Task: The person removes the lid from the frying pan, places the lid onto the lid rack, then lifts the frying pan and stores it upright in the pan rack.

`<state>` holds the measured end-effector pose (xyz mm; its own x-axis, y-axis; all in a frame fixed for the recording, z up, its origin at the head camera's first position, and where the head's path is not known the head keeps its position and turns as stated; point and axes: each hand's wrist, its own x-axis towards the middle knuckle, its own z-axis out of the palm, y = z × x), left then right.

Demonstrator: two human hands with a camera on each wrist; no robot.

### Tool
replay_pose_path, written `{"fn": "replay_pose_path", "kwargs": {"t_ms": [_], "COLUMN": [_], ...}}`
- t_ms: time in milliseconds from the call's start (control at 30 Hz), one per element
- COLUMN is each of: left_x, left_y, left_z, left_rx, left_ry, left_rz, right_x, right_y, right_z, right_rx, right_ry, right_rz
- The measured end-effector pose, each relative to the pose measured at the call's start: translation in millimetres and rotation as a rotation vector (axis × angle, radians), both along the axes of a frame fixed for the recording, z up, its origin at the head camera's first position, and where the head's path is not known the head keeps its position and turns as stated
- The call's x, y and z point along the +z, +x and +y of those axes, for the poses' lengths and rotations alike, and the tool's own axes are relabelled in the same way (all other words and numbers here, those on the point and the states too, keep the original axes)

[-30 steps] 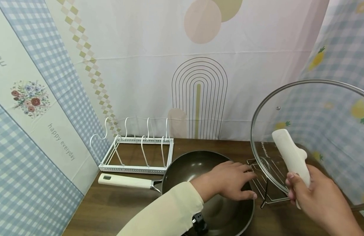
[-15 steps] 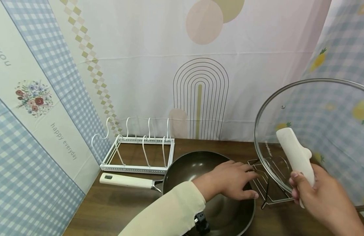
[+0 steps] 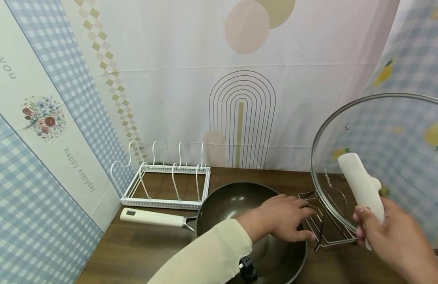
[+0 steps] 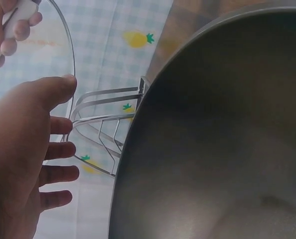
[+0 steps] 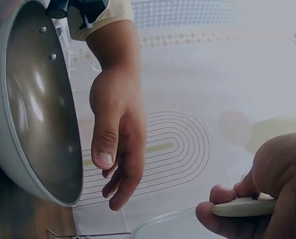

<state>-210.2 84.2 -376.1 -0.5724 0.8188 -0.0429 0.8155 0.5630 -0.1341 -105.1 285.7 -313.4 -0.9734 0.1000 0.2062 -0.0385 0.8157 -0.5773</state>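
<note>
A glass lid [image 3: 327,130] with a metal rim stands nearly upright at the right, and my right hand [image 3: 393,232] grips its long cream handle [image 3: 361,183]. The lid's lower edge overlaps a small metal wire rack [image 3: 320,242] on the table. A dark wok [image 3: 236,197] with a cream handle [image 3: 153,217] sits in front of me. Above the wok's right side my left hand [image 3: 286,217] reaches toward the rack, its fingers spread. In the left wrist view that hand [image 4: 18,144] holds nothing, and its fingertips overlap the rack and the lid's edge.
A white rack [image 3: 162,203] with upright curved dividers stands behind the wok handle at the left. The brown wooden table [image 3: 141,252] ends against a printed cloth backdrop [image 3: 169,98]. Checked cloths hang at the left and right sides.
My right hand and the lid have shifted slightly right. My left hand has moved a little to the right too. The wok and both racks stay in place.
</note>
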Motion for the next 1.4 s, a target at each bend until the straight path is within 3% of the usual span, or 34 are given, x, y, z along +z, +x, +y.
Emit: {"fn": "replay_pose_path", "kwargs": {"t_ms": [1000, 1400], "left_x": [-6.6, -9.3], "left_y": [-4.8, -12.8], "left_z": [15.4, 22.8], "left_rx": [0.046, 0.058], "left_ry": [0.002, -0.004], "left_rz": [0.016, -0.050], "right_x": [-3.2, -13.1], "right_y": [-3.6, -5.2], "right_z": [13, 15], "right_rx": [-0.024, -0.028], "right_ry": [0.020, 0.028], "right_rz": [0.021, 0.010]}}
